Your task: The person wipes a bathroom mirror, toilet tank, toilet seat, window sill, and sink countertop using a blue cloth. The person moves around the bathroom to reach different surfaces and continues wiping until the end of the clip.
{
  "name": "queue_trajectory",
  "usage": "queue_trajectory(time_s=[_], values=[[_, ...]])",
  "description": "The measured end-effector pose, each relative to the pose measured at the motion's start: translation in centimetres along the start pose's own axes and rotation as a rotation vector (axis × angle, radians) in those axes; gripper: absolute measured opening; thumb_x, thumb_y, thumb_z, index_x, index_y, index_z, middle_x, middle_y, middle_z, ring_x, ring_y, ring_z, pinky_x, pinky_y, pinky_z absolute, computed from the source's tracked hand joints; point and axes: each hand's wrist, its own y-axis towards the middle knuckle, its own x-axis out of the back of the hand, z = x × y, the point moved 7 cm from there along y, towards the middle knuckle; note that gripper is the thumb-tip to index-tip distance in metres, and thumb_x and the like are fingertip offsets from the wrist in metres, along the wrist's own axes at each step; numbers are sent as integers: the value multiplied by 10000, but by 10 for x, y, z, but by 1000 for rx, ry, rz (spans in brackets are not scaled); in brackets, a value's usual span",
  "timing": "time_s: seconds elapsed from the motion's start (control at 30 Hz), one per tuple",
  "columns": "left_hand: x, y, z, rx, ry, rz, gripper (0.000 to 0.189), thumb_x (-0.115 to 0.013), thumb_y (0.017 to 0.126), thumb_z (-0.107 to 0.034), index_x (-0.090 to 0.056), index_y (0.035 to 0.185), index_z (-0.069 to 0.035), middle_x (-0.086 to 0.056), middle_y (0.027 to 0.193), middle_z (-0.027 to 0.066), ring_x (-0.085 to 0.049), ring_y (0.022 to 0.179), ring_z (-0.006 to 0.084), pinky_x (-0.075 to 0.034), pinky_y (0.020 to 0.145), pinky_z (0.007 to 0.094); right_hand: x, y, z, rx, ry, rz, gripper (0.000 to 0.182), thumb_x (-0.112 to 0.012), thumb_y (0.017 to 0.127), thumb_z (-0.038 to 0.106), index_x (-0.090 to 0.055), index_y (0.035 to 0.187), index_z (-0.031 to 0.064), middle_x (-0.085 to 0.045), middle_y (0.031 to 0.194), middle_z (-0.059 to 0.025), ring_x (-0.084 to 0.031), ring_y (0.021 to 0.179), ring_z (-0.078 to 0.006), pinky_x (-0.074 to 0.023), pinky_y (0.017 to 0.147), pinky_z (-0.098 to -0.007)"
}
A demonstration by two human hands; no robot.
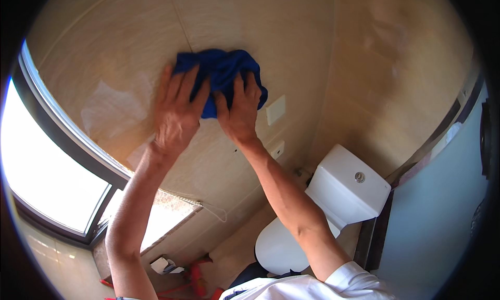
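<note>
A blue cloth (224, 67) lies bunched against the beige tiled wall (269, 38), high in the picture. My left hand (177, 106) is spread at the cloth's left edge, its thumb-side fingers over the fabric and the others beside it against the wall. My right hand (240, 110) presses on the cloth's lower right part with bent fingers apart. Whether any fabric is pinched between the fingers does not show. Just right of the cloth a white wall plate (276, 110) is fixed, with a wall socket (277, 150) below it.
A white toilet (349, 183) stands at the lower right, beside a pale blue panel (425, 229). At the left is a dark-framed window (103, 206) with a stone sill (175, 206) and a hanging cord (218, 214). Red objects (198, 278) lie on the floor below.
</note>
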Motion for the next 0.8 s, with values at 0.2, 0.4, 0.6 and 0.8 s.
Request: queue_trajectory(time_s=[0.2, 0.4, 0.6, 0.8], values=[[-68, -71, -70, -74, -119, 146, 290, -608, 711, -119, -707, 976, -57, -606, 1212, 150, -566, 1060, 284, -326, 1120, 521, -7, -104, -97, -284, -85, 87, 690, -657, 843, 283, -378, 1399, -13, -275, 1436, -370, -311, 1286, -538, -277, 1080, -565], [-133, -139, -143, -201, -163, 311, 252, -614, 706, -135, -724, 901, -20, -644, 1141, 129, -572, 1043, 260, -298, 1147, 502, -8, -224, -194, -756, 309, 154, 694, -657, 804, 223, -380, 1387, -30, -367, 1393, -328, -385, 1258, -472, -318, 1074, -497], [-123, -109, -128, -246, -141, 253, 248, -608, 680, -106, -720, 870, 5, -660, 1092, 124, -572, 1052, 253, -271, 1166, 494, -3, -172, -171, -726, 269, 88, 595, -625, 830, 248, -443, 1312, -50, -493, 1259, -302, -455, 1180, -458, -361, 1008, -479], [-120, -71, -110, -205, -160, 188, 267, -611, 666, -86, -712, 878, 41, -663, 1085, 155, -572, 1086, 264, -269, 1172, 464, 2, -134, -162, -621, 166, 8, 510, -609, 862, 248, -471, 1269, -28, -519, 1238, -286, -496, 1142, -436, -379, 1005, -456]])
